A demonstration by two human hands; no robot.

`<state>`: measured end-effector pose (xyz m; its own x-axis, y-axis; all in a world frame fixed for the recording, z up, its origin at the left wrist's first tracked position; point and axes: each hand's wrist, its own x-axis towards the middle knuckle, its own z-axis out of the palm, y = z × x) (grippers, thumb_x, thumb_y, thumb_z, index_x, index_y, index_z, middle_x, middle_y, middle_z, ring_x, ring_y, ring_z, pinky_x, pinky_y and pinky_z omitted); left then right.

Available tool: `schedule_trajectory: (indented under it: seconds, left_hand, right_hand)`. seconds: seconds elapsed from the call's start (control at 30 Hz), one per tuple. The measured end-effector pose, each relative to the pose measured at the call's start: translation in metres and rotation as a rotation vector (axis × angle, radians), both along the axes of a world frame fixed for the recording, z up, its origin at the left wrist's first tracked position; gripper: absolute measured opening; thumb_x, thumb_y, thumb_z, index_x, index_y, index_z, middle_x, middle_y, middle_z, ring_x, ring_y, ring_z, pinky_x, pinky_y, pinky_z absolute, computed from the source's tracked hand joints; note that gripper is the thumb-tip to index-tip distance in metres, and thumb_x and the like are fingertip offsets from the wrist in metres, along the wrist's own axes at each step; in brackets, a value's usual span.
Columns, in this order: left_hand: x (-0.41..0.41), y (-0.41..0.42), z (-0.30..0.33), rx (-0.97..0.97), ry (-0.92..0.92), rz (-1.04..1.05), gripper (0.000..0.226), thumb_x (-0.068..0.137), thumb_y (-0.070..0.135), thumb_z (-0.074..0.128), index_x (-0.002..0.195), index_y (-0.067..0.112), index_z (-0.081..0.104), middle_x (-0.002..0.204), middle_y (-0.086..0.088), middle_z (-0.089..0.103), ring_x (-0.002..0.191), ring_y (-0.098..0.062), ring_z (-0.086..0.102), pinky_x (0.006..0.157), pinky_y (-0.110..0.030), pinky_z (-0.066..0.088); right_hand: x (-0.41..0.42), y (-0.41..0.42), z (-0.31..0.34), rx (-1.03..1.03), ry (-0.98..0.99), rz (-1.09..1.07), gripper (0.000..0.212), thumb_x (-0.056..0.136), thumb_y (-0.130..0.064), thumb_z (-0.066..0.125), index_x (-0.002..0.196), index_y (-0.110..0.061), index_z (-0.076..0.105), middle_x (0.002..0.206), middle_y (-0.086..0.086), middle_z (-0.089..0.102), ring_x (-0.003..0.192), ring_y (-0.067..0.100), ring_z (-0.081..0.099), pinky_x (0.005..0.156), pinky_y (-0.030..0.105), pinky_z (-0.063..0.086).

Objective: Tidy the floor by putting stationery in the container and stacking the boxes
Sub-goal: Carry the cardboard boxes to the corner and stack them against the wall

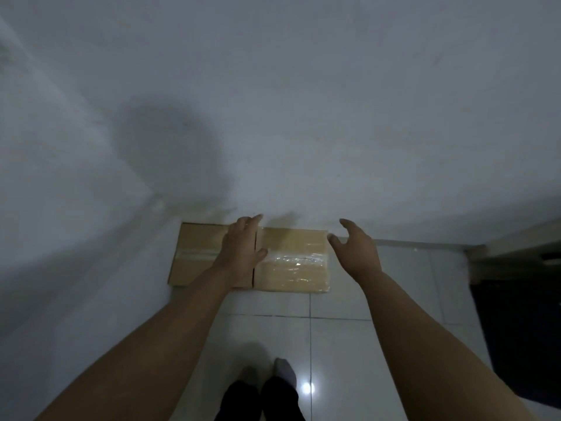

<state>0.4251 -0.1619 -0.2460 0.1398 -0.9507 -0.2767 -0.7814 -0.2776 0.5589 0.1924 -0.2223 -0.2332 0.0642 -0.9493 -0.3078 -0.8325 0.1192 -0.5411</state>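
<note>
Two brown cardboard boxes sit side by side on the floor against the white wall. The left box (194,253) has a clear tape strip across its top. The right box (294,262) is wrapped in shiny clear tape. My left hand (243,247) lies flat over the gap between them, fingers spread, resting on their tops. My right hand (355,253) hovers just past the right box's right edge, fingers apart and holding nothing. No stationery or container shows in this view.
White wall (303,117) rises right behind the boxes, with a corner (158,202) at the left. Glossy white floor tiles (343,344) lie in front. A dark doorway or mat (522,329) is at the right. My feet (273,390) stand below.
</note>
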Motion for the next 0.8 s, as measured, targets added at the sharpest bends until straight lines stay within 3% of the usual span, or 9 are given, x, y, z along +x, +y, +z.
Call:
schedule_trajectory:
  seconds: [0.4,0.8]
  left_hand:
    - [0.030,0.032,0.187,-0.038,-0.105,-0.082,0.063,0.090,0.027,0.057,0.146,0.017,0.029,0.151,-0.006,0.033,0.137,-0.025,0.032,0.110,-0.038,0.031]
    - [0.032,0.040,0.273,-0.225,-0.057,-0.020,0.062,0.091,0.031,0.055,0.146,0.018,0.028,0.152,-0.005,0.030,0.138,-0.024,0.031,0.112,-0.037,0.029]
  right_hand:
    - [0.030,0.024,0.181,-0.163,0.098,0.216,0.056,0.094,-0.040,0.050,0.143,-0.017,0.035,0.147,0.006,0.041,0.130,0.025,0.044,0.105,0.036,0.036]
    - [0.052,0.040,0.279,-0.335,0.086,0.224,0.055,0.095,-0.039,0.048,0.144,-0.019,0.033,0.148,0.003,0.040,0.131,0.023,0.043,0.105,0.037,0.036]
